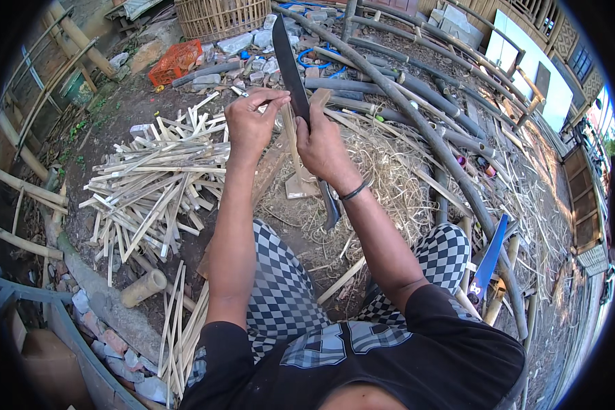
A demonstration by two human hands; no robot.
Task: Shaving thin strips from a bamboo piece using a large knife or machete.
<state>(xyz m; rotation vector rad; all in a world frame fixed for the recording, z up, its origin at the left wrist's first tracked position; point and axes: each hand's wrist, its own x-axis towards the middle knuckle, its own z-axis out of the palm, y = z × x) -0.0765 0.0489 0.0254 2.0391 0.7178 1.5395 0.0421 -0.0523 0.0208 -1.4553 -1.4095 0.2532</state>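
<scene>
My right hand [324,147] is closed round the lower blade of a machete [288,58]. The dark blade points up and away, and its curved handle [331,208] hangs below my wrist. My left hand [251,126] is raised beside the blade, thumb and fingertips pinched at the top of a pale bamboo strip [292,140]. That strip slants down toward a small wooden block [302,187] on the ground. A short pale stick end [239,91] juts out past my left knuckles; what it belongs to is hidden. Behind my right fingers shows a flat piece of wood [320,98].
A big heap of split bamboo sticks [157,178] lies at left, with shavings [383,184] around the block. Bamboo poles [417,102] stretch across the right, near a blue saw [488,263]. An orange crate [176,63] and a woven basket [222,17] stand farther back.
</scene>
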